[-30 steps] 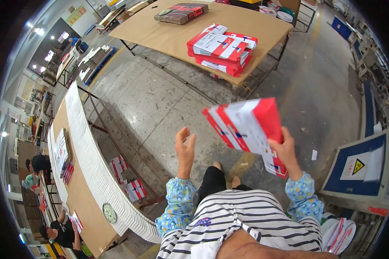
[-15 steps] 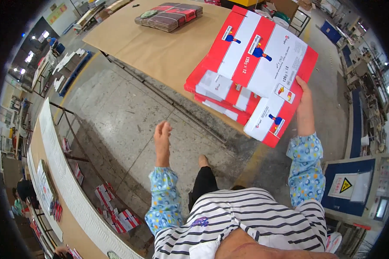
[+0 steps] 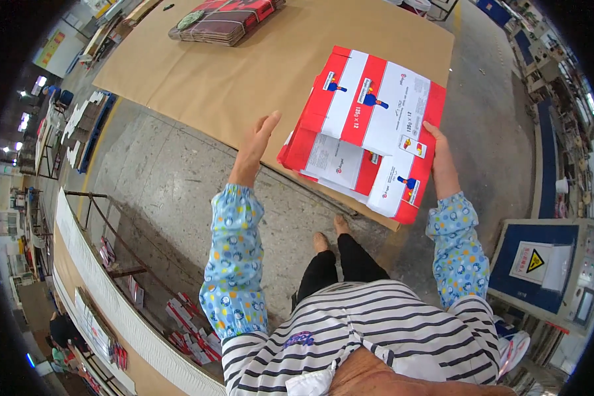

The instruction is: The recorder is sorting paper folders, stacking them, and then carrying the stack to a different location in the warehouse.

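Observation:
My right hand (image 3: 444,158) grips the right edge of a red and white printed carton blank (image 3: 397,86), its thumb on the face and the other fingers hidden beneath. The blank lies tilted above the near edge of the brown-topped table (image 3: 270,86). More red and white printed card (image 3: 330,162) shows under it; I cannot tell whether this is a separate blank or part of the same one. My left hand (image 3: 254,148) is open and holds nothing, at the table's near edge, apart from the card and to its left.
A strapped bundle of dark red and brown flat card (image 3: 224,23) lies at the table's far left. To my left runs a long bench (image 3: 105,284), with red and white card pieces (image 3: 195,327) beneath it. A blue-panelled machine cabinet (image 3: 534,270) stands at my right.
I have moved nearer the table. My left hand has risen forward to its edge. My right hand has shifted slightly left with the carton blank, which now sits lower over the tabletop.

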The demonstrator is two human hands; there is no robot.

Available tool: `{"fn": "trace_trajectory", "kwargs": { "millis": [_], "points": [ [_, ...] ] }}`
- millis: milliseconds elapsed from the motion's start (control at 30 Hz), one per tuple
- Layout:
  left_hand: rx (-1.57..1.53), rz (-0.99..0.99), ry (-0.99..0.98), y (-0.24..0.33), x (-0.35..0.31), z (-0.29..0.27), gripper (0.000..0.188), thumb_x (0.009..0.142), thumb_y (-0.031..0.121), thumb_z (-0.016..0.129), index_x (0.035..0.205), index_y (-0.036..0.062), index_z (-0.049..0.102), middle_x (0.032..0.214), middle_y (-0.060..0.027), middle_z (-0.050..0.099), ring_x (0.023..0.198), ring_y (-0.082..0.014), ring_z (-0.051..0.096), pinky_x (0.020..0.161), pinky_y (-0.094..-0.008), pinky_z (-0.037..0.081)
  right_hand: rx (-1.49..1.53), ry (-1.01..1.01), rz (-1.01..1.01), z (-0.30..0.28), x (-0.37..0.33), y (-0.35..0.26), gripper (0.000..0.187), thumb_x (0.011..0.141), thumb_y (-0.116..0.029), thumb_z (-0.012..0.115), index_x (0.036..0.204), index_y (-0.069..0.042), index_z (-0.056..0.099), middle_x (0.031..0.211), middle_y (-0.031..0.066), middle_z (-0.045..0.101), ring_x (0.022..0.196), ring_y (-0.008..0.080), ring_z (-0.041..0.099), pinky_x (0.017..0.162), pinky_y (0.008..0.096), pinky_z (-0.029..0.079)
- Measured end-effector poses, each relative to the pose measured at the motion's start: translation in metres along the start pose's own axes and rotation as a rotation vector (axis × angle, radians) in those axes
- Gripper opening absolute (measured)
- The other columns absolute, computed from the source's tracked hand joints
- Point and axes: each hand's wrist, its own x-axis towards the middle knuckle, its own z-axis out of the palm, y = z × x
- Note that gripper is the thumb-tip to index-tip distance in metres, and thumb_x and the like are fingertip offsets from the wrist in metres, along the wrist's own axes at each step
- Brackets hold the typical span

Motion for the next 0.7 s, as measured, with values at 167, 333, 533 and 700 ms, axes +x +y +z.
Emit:
{"fn": "trace_trajectory", "kwargs": {
  "millis": [167,333,533,700],
  "points": [
    [0.202,-0.092,-0.134,0.008,0.068,0.034,0.094,0.075,0.072,0.056,0.133,-0.0015,0.047,0.124,-0.0187,0.054,0.116,-0.0271,0.049,0.092,-0.0388,0.039,-0.047,0.042,0.099,-0.017,0.015,0.008,0.052,0.083,-0.024,0.067,0.125,0.002,0.051,0.112,0.0181,0.064,0.097,0.0275,0.066,0.083,0.0388,0.056],
    [0.387,-0.245,-0.206,0.025,0.089,0.063,0.089,0.072,0.073,0.060,0.121,-0.0017,0.058,0.118,-0.0167,0.059,0.108,-0.0248,0.053,0.089,-0.0379,0.041,-0.140,0.145,0.131,-0.012,0.023,0.006,0.055,0.082,-0.028,0.069,0.124,0.004,0.052,0.111,0.0181,0.065,0.094,0.0256,0.067,0.080,0.0368,0.056],
    [0.046,-0.340,-0.369,0.029,0.094,0.087,0.059,0.079,0.054,0.064,0.112,0.0044,0.064,0.105,-0.0091,0.067,0.094,-0.0178,0.060,0.085,-0.0308,0.043,-0.554,0.231,-0.052,-0.016,0.013,-0.010,0.055,0.082,-0.031,0.068,0.118,0.007,0.056,0.105,0.0172,0.067,0.085,0.0222,0.069,0.072,0.0310,0.056],
    [-0.166,-0.406,-0.434,0.000,0.103,0.075,0.053,0.081,0.047,0.066,0.112,0.0035,0.064,0.105,-0.0081,0.068,0.092,-0.0162,0.062,0.085,-0.0291,0.046,-0.525,0.283,-0.093,-0.016,0.017,0.006,0.056,0.081,-0.032,0.070,0.118,0.007,0.054,0.102,0.0167,0.067,0.083,0.0205,0.068,0.073,0.0310,0.055]
  ]
}}
